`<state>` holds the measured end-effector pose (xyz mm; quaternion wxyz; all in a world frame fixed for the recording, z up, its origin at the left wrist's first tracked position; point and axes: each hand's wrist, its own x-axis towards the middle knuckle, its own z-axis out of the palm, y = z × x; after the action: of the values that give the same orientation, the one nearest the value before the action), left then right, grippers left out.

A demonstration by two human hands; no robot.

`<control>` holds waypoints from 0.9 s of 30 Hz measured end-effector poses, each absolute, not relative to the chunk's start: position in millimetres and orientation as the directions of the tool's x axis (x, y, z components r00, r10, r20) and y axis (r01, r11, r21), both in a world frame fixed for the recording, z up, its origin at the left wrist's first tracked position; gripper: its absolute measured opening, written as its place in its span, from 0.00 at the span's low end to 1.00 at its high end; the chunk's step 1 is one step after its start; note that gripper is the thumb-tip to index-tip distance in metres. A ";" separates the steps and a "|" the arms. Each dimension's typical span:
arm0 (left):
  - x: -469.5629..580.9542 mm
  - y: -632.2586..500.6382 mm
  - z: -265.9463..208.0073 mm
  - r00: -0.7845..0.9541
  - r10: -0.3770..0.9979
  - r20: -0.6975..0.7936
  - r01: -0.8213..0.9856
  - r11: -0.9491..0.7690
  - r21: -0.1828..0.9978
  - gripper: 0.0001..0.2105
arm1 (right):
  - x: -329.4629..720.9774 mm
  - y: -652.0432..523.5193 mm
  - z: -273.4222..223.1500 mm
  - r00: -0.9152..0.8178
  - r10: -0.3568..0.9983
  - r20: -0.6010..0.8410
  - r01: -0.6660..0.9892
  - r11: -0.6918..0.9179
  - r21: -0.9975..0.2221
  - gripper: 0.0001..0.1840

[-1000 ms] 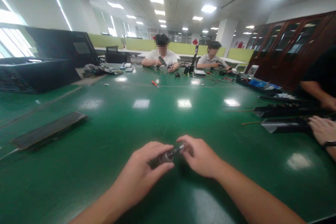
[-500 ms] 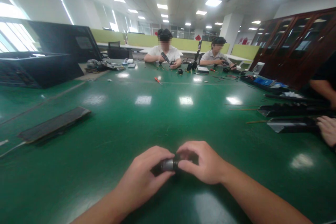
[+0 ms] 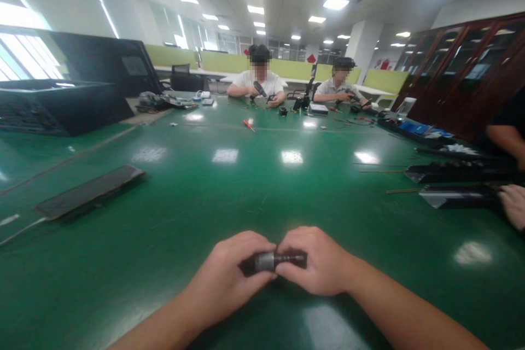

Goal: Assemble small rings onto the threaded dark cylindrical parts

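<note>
Just above the green table point(image 3: 229, 202), near its front, a small dark cylindrical part point(image 3: 264, 261) lies sideways between my hands. It has a grey metallic band, and a thin stepped shaft points right. My left hand point(image 3: 229, 268) is closed around the thick end, thumb below and fingers above. My right hand point(image 3: 318, 262) pinches the part where the shaft begins, with thumb and fingertips; the shaft shows in the gap of that hand. The far left end of the part is hidden by my left palm.
On the left lies a long flat dark bar point(image 3: 90, 191) with a white cable. Black channel-shaped pieces point(image 3: 455, 197) lie at the right beside another person's hand point(image 3: 512, 205). An orange screwdriver point(image 3: 248, 125) is farther back. Two people sit across the table, holding dark tools.
My right fingers have shifted on the part, and its thin shaft now shows between them. My left hand keeps its hold. The view has shifted slightly.
</note>
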<state>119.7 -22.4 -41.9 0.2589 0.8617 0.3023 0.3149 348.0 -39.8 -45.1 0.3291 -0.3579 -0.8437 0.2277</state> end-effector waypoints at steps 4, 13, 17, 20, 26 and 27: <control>119.4 -21.6 -41.7 0.626 0.683 0.378 0.350 -0.678 0.646 0.12 | 348.7 -39.2 -44.6 -0.538 0.738 0.408 0.456 0.661 -0.596 0.09; 118.0 -21.8 -41.5 0.640 0.667 0.381 0.337 -0.690 0.641 0.11 | 348.6 -38.5 -46.7 -0.567 0.711 0.416 0.469 0.694 -0.546 0.10; 117.3 -21.3 -42.0 0.638 0.668 0.383 0.345 -0.692 0.633 0.12 | 348.7 -38.5 -47.0 -0.569 0.706 0.422 0.471 0.700 -0.537 0.11; 117.3 -20.5 -41.8 0.644 0.664 0.379 0.354 -0.698 0.623 0.11 | 348.8 -38.7 -46.9 -0.572 0.702 0.424 0.473 0.704 -0.530 0.11; 117.5 -20.9 -41.7 0.642 0.660 0.391 0.345 -0.703 0.621 0.10 | 349.2 -38.7 -45.2 -0.576 0.700 0.422 0.475 0.707 -0.524 0.12; 117.6 -21.0 -41.6 0.639 0.660 0.395 0.343 -0.705 0.621 0.10 | 349.3 -38.8 -44.9 -0.576 0.701 0.420 0.477 0.706 -0.524 0.12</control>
<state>117.6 -21.0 -41.6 0.2539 0.8691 0.2885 0.3115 349.3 -38.8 -44.9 0.3117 -0.3387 -0.8694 0.1798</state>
